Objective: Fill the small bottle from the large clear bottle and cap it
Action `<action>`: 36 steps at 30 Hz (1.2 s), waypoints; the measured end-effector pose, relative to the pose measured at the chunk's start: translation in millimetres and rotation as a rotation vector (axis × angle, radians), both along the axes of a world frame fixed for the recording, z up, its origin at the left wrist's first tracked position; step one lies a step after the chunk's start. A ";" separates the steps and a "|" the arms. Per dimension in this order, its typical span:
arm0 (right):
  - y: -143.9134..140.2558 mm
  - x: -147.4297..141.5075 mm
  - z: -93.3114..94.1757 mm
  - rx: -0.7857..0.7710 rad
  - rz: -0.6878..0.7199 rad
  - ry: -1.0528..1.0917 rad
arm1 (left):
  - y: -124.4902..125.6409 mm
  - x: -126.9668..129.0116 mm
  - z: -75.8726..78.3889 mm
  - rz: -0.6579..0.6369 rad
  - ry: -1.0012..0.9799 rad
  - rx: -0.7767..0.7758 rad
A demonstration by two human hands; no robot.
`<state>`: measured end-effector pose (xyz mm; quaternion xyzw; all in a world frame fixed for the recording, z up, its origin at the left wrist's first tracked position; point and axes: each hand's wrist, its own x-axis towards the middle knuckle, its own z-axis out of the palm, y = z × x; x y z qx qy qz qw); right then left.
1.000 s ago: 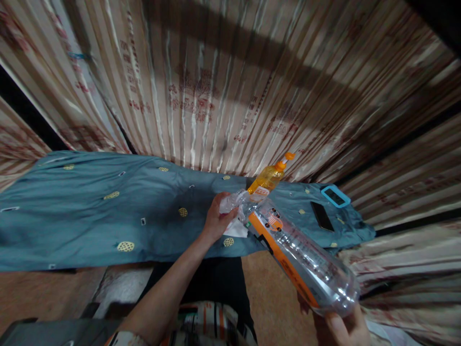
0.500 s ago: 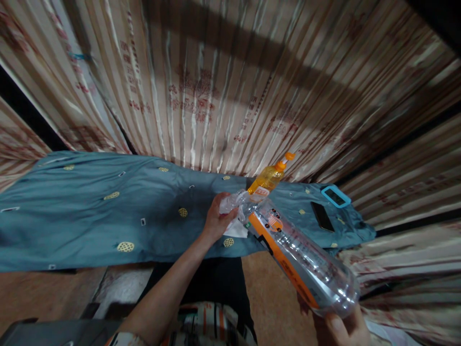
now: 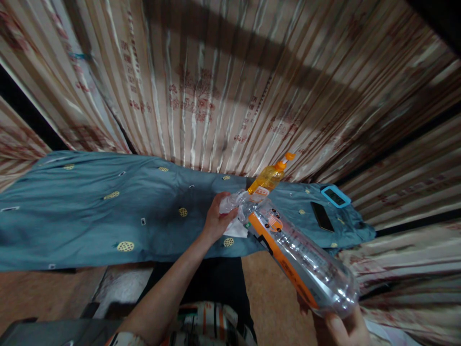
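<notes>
My right hand (image 3: 345,329) grips the base of a big clear plastic bottle (image 3: 306,262) with an orange label, tilted so its neck points up and left. My left hand (image 3: 216,218) is closed over the bottle's neck and cap end, with a white cloth or tissue (image 3: 236,226) bunched under the fingers. Just behind the neck stands a smaller bottle of orange liquid (image 3: 268,179) with an orange cap.
A table under a teal cloth (image 3: 108,211) with yellow dots stretches left. A black phone (image 3: 321,216) and a device in a light-blue case (image 3: 335,196) lie at its right end. Striped beige curtains (image 3: 230,81) hang close behind. Brown floor (image 3: 266,298) lies below.
</notes>
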<state>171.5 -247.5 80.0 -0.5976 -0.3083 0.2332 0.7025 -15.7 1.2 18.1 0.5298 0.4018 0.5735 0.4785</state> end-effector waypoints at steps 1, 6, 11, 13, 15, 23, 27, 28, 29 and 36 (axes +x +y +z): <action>0.2 0.1 -0.3 0.000 -0.009 0.007 | 0.2 0.1 -0.4 0.000 -0.001 -0.001; 0.9 -0.2 1.1 -0.019 -0.048 0.040 | 0.1 1.6 -1.6 0.013 -0.004 0.012; 0.6 0.3 1.9 -0.012 -0.017 0.023 | -0.6 3.3 -1.5 0.018 -0.016 -0.003; 0.1 0.2 2.5 -0.022 0.001 0.005 | -0.6 2.9 -1.4 0.014 -0.015 0.005; -0.4 -0.2 3.3 -0.029 0.013 0.007 | -0.7 2.2 -1.2 0.012 -0.010 0.010; 0.2 -1.6 4.4 -0.023 -0.001 -0.005 | -0.4 1.5 -2.0 0.003 -0.014 0.035; 2.2 -5.0 7.1 0.004 0.009 0.023 | 0.6 2.7 -4.8 0.016 -0.013 0.041; 2.4 -5.5 7.4 0.004 0.009 0.023 | 0.9 2.8 -5.5 0.020 -0.012 0.044; 2.3 -5.8 7.4 0.001 0.006 0.022 | 1.2 2.9 -6.1 0.022 -0.012 0.046; -1.6 -1.5 3.0 -0.032 -0.007 0.002 | 0.6 2.8 -5.6 0.010 -0.021 0.031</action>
